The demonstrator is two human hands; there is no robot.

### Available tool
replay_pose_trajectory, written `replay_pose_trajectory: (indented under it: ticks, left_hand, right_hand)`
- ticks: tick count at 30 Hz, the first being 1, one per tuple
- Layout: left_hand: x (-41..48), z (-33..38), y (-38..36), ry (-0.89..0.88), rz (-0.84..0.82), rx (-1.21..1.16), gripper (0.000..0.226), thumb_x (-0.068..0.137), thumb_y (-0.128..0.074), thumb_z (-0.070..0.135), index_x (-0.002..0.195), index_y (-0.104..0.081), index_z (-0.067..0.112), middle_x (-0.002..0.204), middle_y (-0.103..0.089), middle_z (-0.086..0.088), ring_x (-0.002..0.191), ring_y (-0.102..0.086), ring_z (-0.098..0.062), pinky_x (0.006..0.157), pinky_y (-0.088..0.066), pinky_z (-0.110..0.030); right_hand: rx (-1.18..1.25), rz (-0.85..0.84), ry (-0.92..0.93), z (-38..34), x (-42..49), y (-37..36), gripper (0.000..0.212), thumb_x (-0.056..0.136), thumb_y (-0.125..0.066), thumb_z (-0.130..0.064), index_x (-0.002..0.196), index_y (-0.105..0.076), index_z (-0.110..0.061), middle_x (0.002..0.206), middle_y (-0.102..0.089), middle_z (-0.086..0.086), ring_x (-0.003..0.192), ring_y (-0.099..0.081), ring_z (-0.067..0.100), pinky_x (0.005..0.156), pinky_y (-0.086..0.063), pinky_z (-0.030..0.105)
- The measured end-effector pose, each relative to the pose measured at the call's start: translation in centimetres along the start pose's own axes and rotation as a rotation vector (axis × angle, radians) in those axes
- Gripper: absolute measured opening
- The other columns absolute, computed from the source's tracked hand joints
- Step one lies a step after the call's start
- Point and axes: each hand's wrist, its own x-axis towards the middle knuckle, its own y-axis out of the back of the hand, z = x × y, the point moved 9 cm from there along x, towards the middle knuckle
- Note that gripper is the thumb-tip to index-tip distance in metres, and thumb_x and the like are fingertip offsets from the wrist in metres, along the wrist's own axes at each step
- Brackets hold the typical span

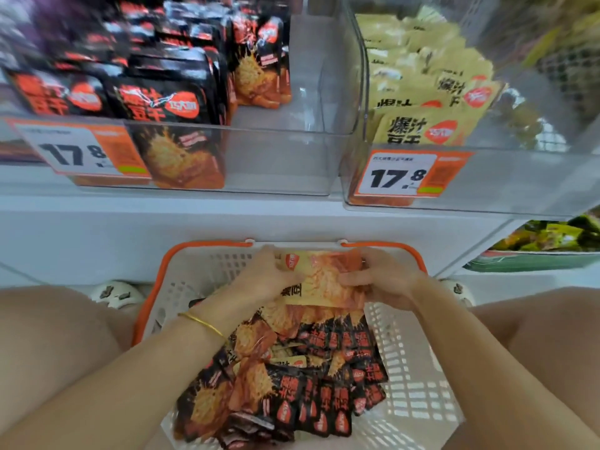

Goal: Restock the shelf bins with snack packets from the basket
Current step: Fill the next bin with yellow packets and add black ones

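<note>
The left hand [263,277] and right hand [384,280] clasp a stack of yellow packets [324,284] from either side at the basket's [148,306] twelve o'clock, probably squaring it for the yellow bin [519,180] at one o'clock.

Basket [418,368] white perforated plastic; bins [285,164] clear glossy plastic; packets [292,394] shiny foil; bracelet [203,324] gold metal.

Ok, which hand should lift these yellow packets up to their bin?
Right. The right hand grips the yellow packets on the side nearer the yellow bin; the left hand would likely reach across.
</note>
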Motion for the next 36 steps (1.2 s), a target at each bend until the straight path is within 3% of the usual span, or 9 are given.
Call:
replay_pose_trajectory:
  ticks: [4,9,13,16,19,23,29,33,36]
  left_hand:
    - [-2.3,6.0,0.5,-0.208,-0.010,0.230,0.032,0.081,-0.073,0.017,0.106,-0.053,0.019,0.102,-0.060,0.001,0.096,-0.059,-0.017,0.077,-0.049,-0.030]
    - [-6.2,17.0,0.4,-0.512,-0.059,0.262,0.026,0.077,-0.075,0.022,0.098,-0.061,0.029,0.092,-0.067,0.004,0.086,-0.064,-0.011,0.083,-0.053,-0.036]
    - [-8.6,25.2,4.1,-0.780,0.328,0.087,0.028,0.091,-0.058,0.024,0.118,-0.053,0.023,0.101,-0.060,0.009,0.084,-0.056,0.004,0.073,-0.043,-0.007]
    - [-8.0,28.9,3.5,-0.882,0.495,0.518,0.041,0.095,-0.043,0.037,0.128,-0.050,0.013,0.126,-0.056,-0.003,0.115,-0.051,-0.016,0.095,-0.036,-0.026]
    - [-4.8,29.2,1.4,-0.806,0.465,0.863,0.055,0.091,-0.027,0.042,0.126,-0.052,0.007,0.129,-0.053,-0.013,0.121,-0.047,-0.028,0.098,-0.038,-0.041]
    - [-3.0,28.2,0.3,-0.782,0.565,1.073,0.071,0.089,-0.003,0.048,0.118,-0.059,0.016,0.120,-0.061,-0.004,0.116,-0.053,-0.023,0.099,-0.034,-0.038]
    - [-3.0,27.9,0.3,-0.801,0.617,1.071,0.061,0.093,-0.011,0.045,0.113,-0.062,0.018,0.112,-0.067,-0.001,0.107,-0.060,-0.022,0.088,-0.037,-0.035]
    - [-3.1,27.7,0.1,-0.808,0.599,1.061,0.060,0.094,-0.014,0.045,0.117,-0.062,0.017,0.117,-0.066,-0.002,0.110,-0.060,-0.022,0.093,-0.038,-0.035]
    - [-3.0,27.5,0.3,-0.804,0.602,1.034,0.061,0.095,-0.013,0.046,0.119,-0.061,0.017,0.117,-0.066,-0.002,0.110,-0.059,-0.021,0.095,-0.037,-0.036]
  right_hand:
    - [-0.521,0.145,0.207,-6.2,-6.0,1.4,0.041,0.075,-0.079,-0.017,0.112,-0.062,-0.017,0.109,-0.065,-0.001,0.098,-0.062,0.015,0.082,-0.051,0.020]
    - [-0.415,-0.027,0.430,-12.4,-13.5,0.7,0.024,0.079,-0.069,0.004,0.102,-0.067,-0.001,0.091,-0.071,0.011,0.079,-0.064,0.010,0.072,-0.050,0.020]
    - [-0.098,0.398,0.657,-18.9,-19.0,9.2,0.012,0.079,-0.069,-0.003,0.089,-0.068,-0.009,0.073,-0.071,-0.001,0.061,-0.064,0.012,0.054,-0.048,0.023]
    - [-0.053,0.791,0.802,-22.9,-21.2,15.6,0.020,0.076,-0.073,-0.002,0.094,-0.066,-0.006,0.079,-0.071,0.002,0.065,-0.066,0.014,0.051,-0.050,0.025]
    - [-0.285,0.922,0.671,-24.3,-18.1,18.4,0.025,0.070,-0.075,0.000,0.094,-0.069,-0.002,0.084,-0.069,0.008,0.067,-0.062,0.016,0.057,-0.052,0.028]
    - [-0.371,0.789,0.383,-22.0,-11.6,18.8,0.034,0.069,-0.078,0.000,0.100,-0.065,0.000,0.099,-0.067,0.014,0.090,-0.065,0.026,0.087,-0.054,0.041]
    - [-0.820,0.874,0.265,-21.8,-9.9,17.7,0.032,0.077,-0.077,-0.023,0.098,-0.064,-0.003,0.090,-0.061,0.011,0.097,-0.063,0.028,0.072,-0.049,0.031]
    - [-0.554,0.750,0.249,-20.8,-7.8,17.9,0.022,0.074,-0.079,-0.012,0.085,-0.063,-0.001,0.089,-0.069,0.012,0.070,-0.070,0.019,0.068,-0.058,0.031]
    - [-0.439,0.656,0.211,-20.0,-6.7,17.6,0.035,0.074,-0.078,-0.006,0.105,-0.063,0.001,0.103,-0.068,0.018,0.088,-0.069,0.029,0.081,-0.058,0.041]
